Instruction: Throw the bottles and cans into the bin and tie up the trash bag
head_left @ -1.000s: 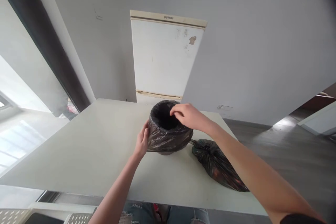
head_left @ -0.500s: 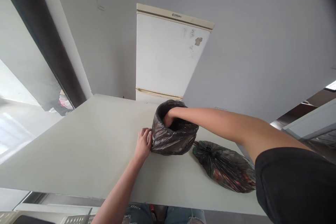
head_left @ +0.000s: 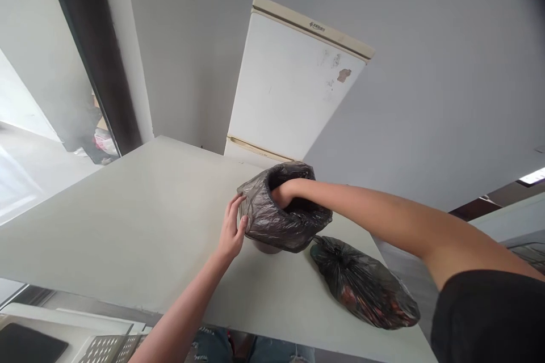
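A black plastic bag (head_left: 279, 229) is draped over the rim of a container whose rounded base (head_left: 267, 248) peeks out below it, on a pale table (head_left: 128, 227). It leans a little, with its mouth facing right and up. My right hand (head_left: 283, 193) reaches inside the mouth; its fingers are hidden by the bag. At the bag's left side, my left hand (head_left: 231, 232) touches the plastic with fingers stretched out and thumb apart. To the right lies a second, knotted black bag (head_left: 370, 289), full, with reddish contents showing through.
Beyond the table's far edge stands a white fridge (head_left: 285, 85) against a grey wall. A dark door frame (head_left: 91, 39) rises at the left. Below the near edge are a perforated grey basket (head_left: 102, 349) and my jeans (head_left: 213, 346).
The bag has tilted rightward and its left side bulges out more, uncovering the container's base. My left hand has spread its fingers higher on the bag. The camera view has rotated.
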`<state>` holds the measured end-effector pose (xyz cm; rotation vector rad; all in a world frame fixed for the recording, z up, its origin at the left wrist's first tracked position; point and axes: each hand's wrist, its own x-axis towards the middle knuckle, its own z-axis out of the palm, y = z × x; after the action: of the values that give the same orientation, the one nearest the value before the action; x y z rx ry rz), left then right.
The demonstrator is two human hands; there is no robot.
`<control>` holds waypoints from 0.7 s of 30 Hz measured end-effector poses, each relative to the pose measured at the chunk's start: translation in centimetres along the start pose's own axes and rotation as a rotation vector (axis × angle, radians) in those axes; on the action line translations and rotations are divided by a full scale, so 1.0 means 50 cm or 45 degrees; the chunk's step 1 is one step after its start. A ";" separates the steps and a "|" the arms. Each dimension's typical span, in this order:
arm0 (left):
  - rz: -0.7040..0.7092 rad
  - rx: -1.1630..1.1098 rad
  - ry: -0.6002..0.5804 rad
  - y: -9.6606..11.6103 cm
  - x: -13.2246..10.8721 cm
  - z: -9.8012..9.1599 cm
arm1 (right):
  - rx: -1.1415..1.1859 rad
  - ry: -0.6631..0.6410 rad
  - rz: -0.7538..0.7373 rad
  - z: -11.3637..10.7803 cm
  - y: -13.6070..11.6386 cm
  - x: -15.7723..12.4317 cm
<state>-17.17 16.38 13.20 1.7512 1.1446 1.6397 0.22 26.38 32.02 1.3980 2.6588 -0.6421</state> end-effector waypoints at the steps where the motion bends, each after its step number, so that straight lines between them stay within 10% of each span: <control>1: 0.004 0.007 0.034 0.002 -0.001 -0.001 | -0.018 -0.149 -0.025 -0.018 -0.007 0.000; 4: 0.085 0.038 0.060 0.011 -0.003 -0.002 | -0.043 -0.246 -0.102 -0.080 0.001 -0.030; 8: 0.142 0.116 0.114 0.018 -0.004 -0.001 | 0.065 0.706 0.091 -0.132 0.077 -0.077; 10: 0.107 0.151 0.154 0.017 -0.004 0.001 | 0.189 0.886 0.264 -0.131 0.128 -0.081; 21: -0.011 0.245 -0.091 -0.021 -0.001 0.025 | 0.633 0.408 0.328 -0.060 0.253 0.012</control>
<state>-16.24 17.16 12.14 1.9035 1.3108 1.4911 10.40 34.33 30.45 2.0857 2.5704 -1.1945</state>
